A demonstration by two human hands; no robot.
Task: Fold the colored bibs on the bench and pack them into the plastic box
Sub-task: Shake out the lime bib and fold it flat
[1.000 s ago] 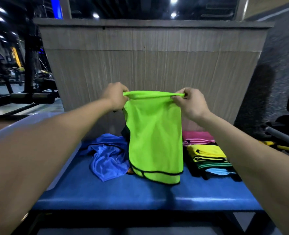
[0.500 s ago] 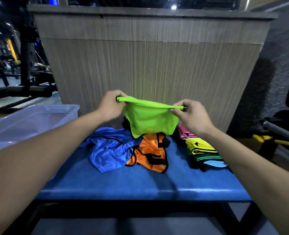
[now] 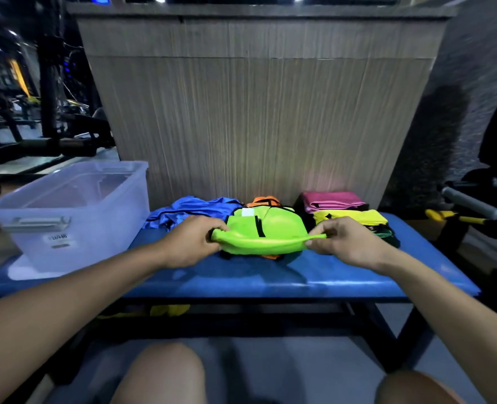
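Nearest the camera, two bare knees frame the bench [image 3: 241, 282], a blue padded surface that serves as landmark. Over its middle, the left hand [image 3: 190, 242] and right hand [image 3: 347, 243] each pinch one end of the near edge of the green bib [image 3: 266, 233], fingers curled on the fabric; the edge is drawn taut between them while the far part of the bib lies on the loose pile. An orange bib [image 3: 263, 201] shows beneath and behind it, and a crumpled blue bib [image 3: 194, 211] lies just left of it. Toward the right end of the bench sits a folded stack [image 3: 350, 217], yellow above darker pieces, pink behind. On the left end stands the plastic box [image 3: 75, 205], seemingly holding no bibs. Risk: the fold is being made on an uneven heap, so the slick fabric may slide or crease, or drag the orange bib along when lifted.
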